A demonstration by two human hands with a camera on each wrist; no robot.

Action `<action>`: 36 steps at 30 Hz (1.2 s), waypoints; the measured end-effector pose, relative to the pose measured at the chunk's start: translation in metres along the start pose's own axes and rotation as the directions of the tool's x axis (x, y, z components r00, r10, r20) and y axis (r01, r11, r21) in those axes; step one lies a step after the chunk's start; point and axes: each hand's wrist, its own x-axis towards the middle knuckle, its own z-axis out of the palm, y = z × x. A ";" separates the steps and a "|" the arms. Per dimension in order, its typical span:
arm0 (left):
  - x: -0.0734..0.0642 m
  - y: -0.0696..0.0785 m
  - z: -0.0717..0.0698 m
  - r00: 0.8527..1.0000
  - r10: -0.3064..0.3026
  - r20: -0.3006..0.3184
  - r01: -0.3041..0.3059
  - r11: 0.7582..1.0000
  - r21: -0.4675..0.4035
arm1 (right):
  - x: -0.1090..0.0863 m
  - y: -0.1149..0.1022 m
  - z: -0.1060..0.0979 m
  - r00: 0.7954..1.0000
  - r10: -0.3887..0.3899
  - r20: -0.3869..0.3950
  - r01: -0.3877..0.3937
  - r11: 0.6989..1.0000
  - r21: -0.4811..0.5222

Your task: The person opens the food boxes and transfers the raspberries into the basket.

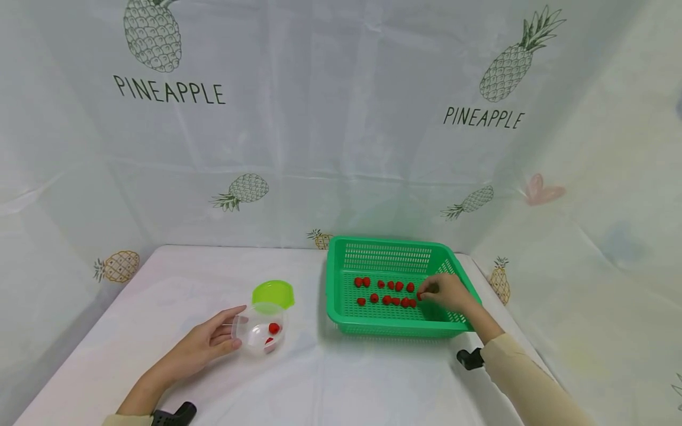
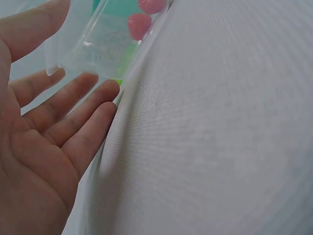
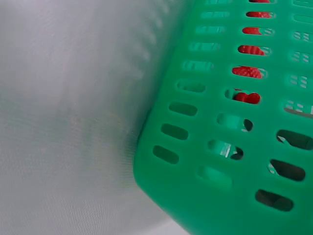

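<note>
At the left, a clear plastic tub (image 1: pixel 250 331) holds two small red berries (image 1: pixel 274 328). My left hand (image 1: pixel 199 349) holds the tub at its left side, thumb in front and fingers behind. In the left wrist view those fingers (image 2: pixel 80 129) reach along the tub wall, with pink-looking berries (image 2: pixel 140 26) inside it. A green slotted basket (image 1: pixel 394 329) at the right holds several red berries (image 1: pixel 387 300) in two rough rows. My right hand (image 1: pixel 447 293) reaches in over its right end and pinches one red berry, partly hidden by the fingertips.
A lime-green lid (image 1: pixel 274 291) lies just behind the tub. The white-covered table (image 1: pixel 319 378) meets a pineapple-print cloth (image 1: pixel 330 148) at the back and sides. In the right wrist view, the basket wall (image 3: pixel 195 186) hides the right hand, and berries (image 3: pixel 247 72) with bumpy skin show through its slots.
</note>
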 end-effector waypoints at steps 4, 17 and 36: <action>-0.001 0.002 -0.001 1.000 0.018 0.000 -0.018 1.000 0.010 | 0.000 -0.003 0.001 1.000 0.013 0.018 -0.012 1.000 -0.014; 0.000 0.005 0.000 1.000 0.006 0.004 -0.006 1.000 0.007 | -0.004 -0.004 0.001 0.998 -0.001 0.064 0.006 0.997 -0.073; 0.000 0.005 0.000 1.000 0.019 0.005 -0.019 1.000 -0.003 | 0.003 -0.088 -0.023 0.981 -0.190 -0.046 0.190 0.982 -0.013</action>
